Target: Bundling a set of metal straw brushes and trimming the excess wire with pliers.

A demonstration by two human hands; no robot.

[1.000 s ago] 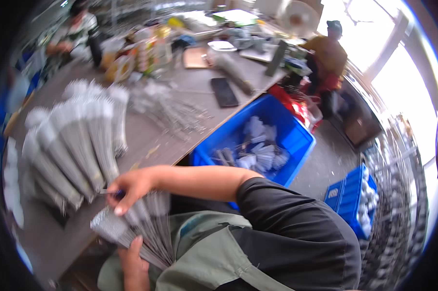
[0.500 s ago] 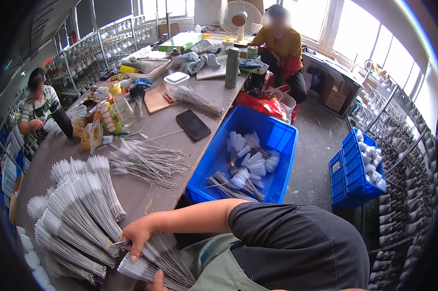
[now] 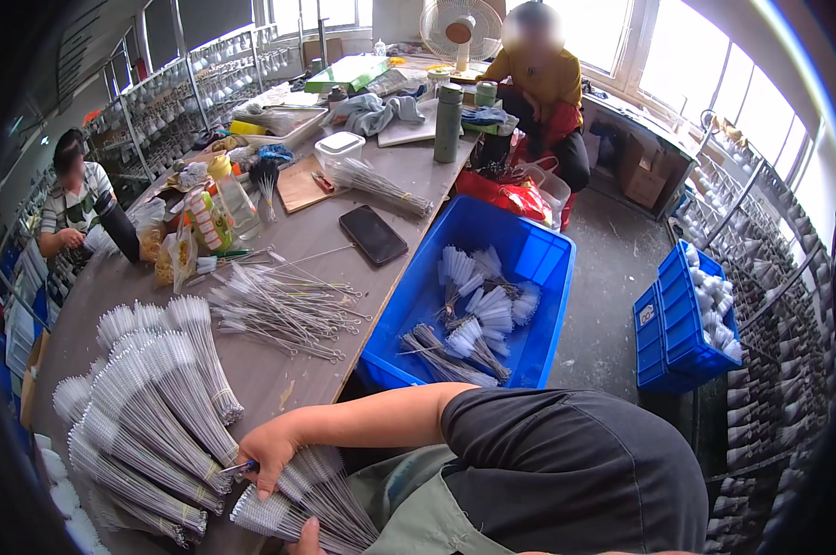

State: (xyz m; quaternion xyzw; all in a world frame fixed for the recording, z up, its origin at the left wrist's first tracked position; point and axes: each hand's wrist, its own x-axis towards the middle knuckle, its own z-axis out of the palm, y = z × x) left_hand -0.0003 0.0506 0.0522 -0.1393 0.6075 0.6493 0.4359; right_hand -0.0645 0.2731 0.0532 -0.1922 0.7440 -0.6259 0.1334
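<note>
In my right hand [image 3: 268,455] is a slim tool with a dark blue handle [image 3: 250,466] and a thin metal tip; the fingers are closed round it. Beneath this hand lie bundles of thin wire brushes [image 3: 293,509] with white bristles and twisted wire stems, close against my apron. At the lower edge, my left hand [image 3: 307,540] shows only a finger or thumb or two, pressed against the nearest bundle; the rest is out of view. Just left, several more tied brush bundles [image 3: 145,407] lie fanned out on the table.
Loose brushes [image 3: 284,305], a black phone [image 3: 373,234] and a green bottle [image 3: 448,125] lie or stand on the table [image 3: 298,379]. Beside it, a blue bin [image 3: 557,305] holds brush bundles. Stacked blue crates [image 3: 663,333] stand right. Two people sit nearby: one left [image 3: 76,208], one at back [image 3: 547,88].
The view has shifted slightly, so the scene sits a little further right. My right hand keeps the tool over the brushes; my left stays at the near bundle.
</note>
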